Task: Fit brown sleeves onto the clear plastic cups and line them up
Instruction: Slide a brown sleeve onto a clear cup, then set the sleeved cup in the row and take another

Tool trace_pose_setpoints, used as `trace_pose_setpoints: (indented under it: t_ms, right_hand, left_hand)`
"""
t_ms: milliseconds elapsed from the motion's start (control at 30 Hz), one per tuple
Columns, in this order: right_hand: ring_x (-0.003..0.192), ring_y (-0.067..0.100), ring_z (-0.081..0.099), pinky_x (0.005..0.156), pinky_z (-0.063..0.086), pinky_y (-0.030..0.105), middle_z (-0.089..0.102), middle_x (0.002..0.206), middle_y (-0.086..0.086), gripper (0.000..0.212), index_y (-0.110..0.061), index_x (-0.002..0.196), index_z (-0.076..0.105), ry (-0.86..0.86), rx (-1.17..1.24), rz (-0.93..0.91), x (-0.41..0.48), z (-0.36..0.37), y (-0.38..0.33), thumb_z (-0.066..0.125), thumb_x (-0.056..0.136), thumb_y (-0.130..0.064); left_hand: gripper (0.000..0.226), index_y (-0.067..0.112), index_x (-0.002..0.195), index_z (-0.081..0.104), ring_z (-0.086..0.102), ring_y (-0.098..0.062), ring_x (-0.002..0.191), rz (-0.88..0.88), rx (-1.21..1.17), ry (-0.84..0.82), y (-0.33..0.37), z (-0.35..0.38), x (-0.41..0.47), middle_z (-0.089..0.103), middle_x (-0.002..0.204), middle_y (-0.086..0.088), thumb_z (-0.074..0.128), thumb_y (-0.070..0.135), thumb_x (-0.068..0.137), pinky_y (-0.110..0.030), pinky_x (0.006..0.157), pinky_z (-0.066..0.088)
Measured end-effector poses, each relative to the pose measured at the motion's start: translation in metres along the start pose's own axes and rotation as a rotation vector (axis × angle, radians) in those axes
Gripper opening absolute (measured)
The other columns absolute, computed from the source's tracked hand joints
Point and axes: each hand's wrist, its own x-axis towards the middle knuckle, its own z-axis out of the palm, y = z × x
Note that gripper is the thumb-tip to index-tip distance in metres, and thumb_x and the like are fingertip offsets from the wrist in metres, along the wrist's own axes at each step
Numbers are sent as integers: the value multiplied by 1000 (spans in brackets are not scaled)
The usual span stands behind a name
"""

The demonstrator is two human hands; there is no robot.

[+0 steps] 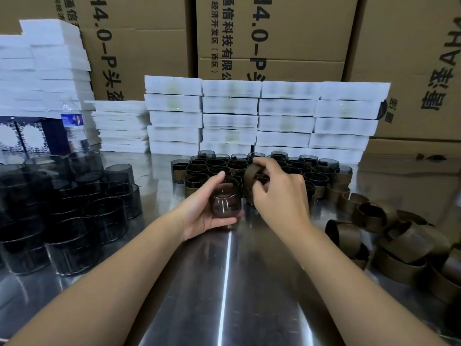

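Left hand (pixel 199 208) cups cup (pixel 225 201) — right hand (pixel 279 188) pinches sleeve (pixel 252 174).

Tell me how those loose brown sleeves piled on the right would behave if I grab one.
The brown sleeves look like thin open bands, so probably light and easily squashed. Lying on their curved sides on the shiny metal table, they may roll or slide.

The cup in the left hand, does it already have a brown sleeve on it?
No, the cup in the left hand is bare, while the right hand holds the brown sleeve apart from it.

two hands (pixel 207 208), one water bottle (pixel 73 126), cups uncountable.
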Motion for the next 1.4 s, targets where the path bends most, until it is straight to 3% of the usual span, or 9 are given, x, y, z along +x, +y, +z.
trace_pose_setpoints:
  t_ms: [100,200,333,467,667,833,1033,1233,1400]
  right_hand:
    - [84,12,57,91,32,23,70,69,1,36,-21,119,61,121,138,-67,-2,0,-7,61,83,-14]
    - [84,15,63,90,45,32,72,81,2,38,-22,120,59,19,303,-78,-3,-2,-10,62,84,-12]
    - [82,21,64,82,49,36,70,80,-2,41,-26,124,57,-88,262,-171,-10,1,-11,63,84,-17]
    - [67,8,55,79,46,30,65,81,-11,41,-26,123,58,-86,205,-210,-9,4,-9,66,83,-20]
    - [77,3,42,74,42,23,43,84,-12,42,-17,118,62,19,234,-245,-7,9,-5,66,77,-7]
    - [89,3,49,81,46,22,48,96,-12,36,-24,112,59,40,437,60,-1,10,-3,66,79,-11]
    - [109,9,57,98,47,38,61,115,-8,46,-27,121,57,-331,637,430,1,12,5,70,80,-39]
    - [111,10,60,97,50,36,62,124,-2,49,-18,132,54,-412,686,435,0,18,9,64,86,-34]
    - [95,18,67,92,51,44,72,99,-1,25,-20,108,70,-347,616,385,3,22,15,58,91,-34]
  left_hand:
    - [73,20,118,60,72,-31,93,61,-18,38,1,0,3,73,107,-13,61,68,63,-30,59,58]
    - [79,13,120,61,70,-32,98,59,-23,-3,1,-2,4,67,118,-17,54,73,69,-38,68,60]
    - [79,11,114,70,66,-29,104,61,15,-128,-2,0,2,65,121,-15,56,73,68,-46,88,56]
    - [79,13,116,66,67,-25,102,61,42,-222,-5,4,0,68,114,-11,64,69,60,-41,83,57]
    - [34,21,100,73,70,-20,91,125,20,-275,-12,1,2,71,99,-7,74,38,71,-39,79,58]
    - [37,19,97,78,71,-25,93,185,-41,-240,-9,0,5,72,105,-10,73,38,65,-43,85,57]
    - [43,15,108,66,72,-29,91,227,-71,-86,-7,-4,5,73,101,-13,65,40,73,-37,72,59]
    - [44,17,110,66,70,-28,99,305,-8,-53,-5,-7,6,72,109,-13,68,38,71,-40,82,58]
    - [40,28,101,74,70,-30,98,332,76,-56,-6,-9,8,71,111,-10,74,39,63,-38,76,57]
